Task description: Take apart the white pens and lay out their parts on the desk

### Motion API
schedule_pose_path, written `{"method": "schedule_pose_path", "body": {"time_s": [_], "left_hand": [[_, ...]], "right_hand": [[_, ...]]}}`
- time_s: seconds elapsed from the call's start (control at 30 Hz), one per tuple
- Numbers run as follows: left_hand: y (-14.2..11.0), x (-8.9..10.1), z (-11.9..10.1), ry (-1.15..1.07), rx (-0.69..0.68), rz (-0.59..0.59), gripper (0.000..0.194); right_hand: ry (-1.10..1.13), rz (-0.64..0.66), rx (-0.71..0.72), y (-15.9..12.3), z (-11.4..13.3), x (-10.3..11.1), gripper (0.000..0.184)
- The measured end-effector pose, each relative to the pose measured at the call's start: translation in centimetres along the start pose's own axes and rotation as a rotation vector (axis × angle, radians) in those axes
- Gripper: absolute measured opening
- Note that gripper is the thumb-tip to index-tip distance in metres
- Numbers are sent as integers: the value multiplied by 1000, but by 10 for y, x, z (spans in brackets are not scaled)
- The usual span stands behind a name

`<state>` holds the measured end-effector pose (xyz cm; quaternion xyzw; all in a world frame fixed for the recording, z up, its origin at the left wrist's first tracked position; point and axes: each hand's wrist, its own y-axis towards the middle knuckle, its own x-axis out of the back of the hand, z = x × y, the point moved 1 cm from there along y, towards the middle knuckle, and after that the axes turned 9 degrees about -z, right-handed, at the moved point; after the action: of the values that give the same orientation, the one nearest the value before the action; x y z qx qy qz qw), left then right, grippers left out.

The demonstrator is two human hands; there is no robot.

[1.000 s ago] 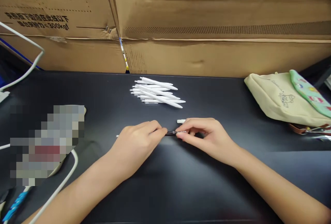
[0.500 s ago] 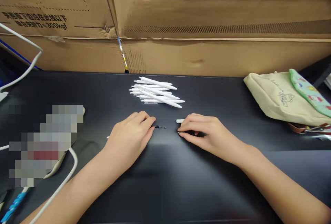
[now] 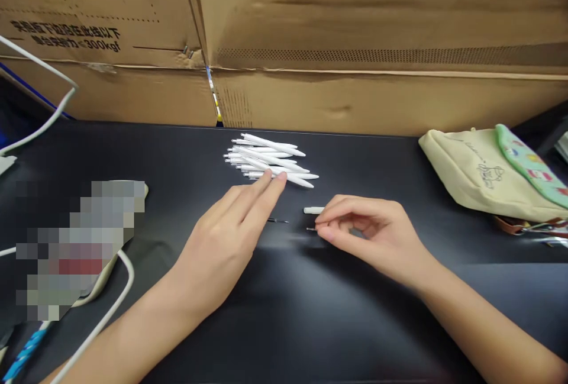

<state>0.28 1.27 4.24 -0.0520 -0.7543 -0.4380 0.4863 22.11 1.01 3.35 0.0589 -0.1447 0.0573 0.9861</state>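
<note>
My left hand (image 3: 233,230) reaches over the table with its fingers stretched out, holding nothing. Its fingertips are at the near side of a pile of white pens (image 3: 270,156). Just beneath those fingers lies a dark pen refill (image 3: 278,220), its thin tip pointing right and its other end hidden by the hand. My right hand (image 3: 366,224) has thumb and forefinger pinched together at a tiny thin metal piece that looks like a spring (image 3: 311,229). Behind the right fingers lies a white pen barrel part (image 3: 312,210), partly covered by them.
Cardboard boxes (image 3: 346,100) stand along the table's back edge. A cream pouch with a green flap (image 3: 479,171) lies at the right. To the left are a blurred-out object (image 3: 84,248) and white cables (image 3: 126,277), one passing over my left forearm.
My left hand has let go of the refill and moved up to the pens, fingers straightened. My right hand has shifted slightly right, showing more of the spring.
</note>
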Motion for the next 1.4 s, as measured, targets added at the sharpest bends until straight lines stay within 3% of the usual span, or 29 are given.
{"method": "schedule_pose_path", "body": {"time_s": [0.13, 0.23, 0.4, 0.53, 0.77, 0.93, 1.17, 1.4], "left_hand": [[0, 7, -2, 49, 42, -43, 36], [6, 13, -6, 81, -93, -25, 28], [22, 12, -22, 218, -249, 57, 36], [25, 1, -37, 297, -340, 46, 32], [25, -3, -45, 447, -381, 46, 32], [21, 6, -22, 413, -314, 51, 34], [-1, 8, 38, 448, 86, 325, 44], [-10, -2, 59, 413, 292, 482, 50]], "right_hand": [[553, 223, -383, 0, 2, -7, 31], [839, 385, -568, -2, 3, -15, 44], [971, 439, -734, -6, 3, -26, 53], [1008, 460, -819, -7, 1, -30, 55], [1189, 383, -816, -9, -8, -35, 32], [1085, 294, -775, -9, -11, -33, 17], [787, 192, -617, -12, -4, -30, 22], [579, 95, -512, -16, -1, -37, 25]]}}
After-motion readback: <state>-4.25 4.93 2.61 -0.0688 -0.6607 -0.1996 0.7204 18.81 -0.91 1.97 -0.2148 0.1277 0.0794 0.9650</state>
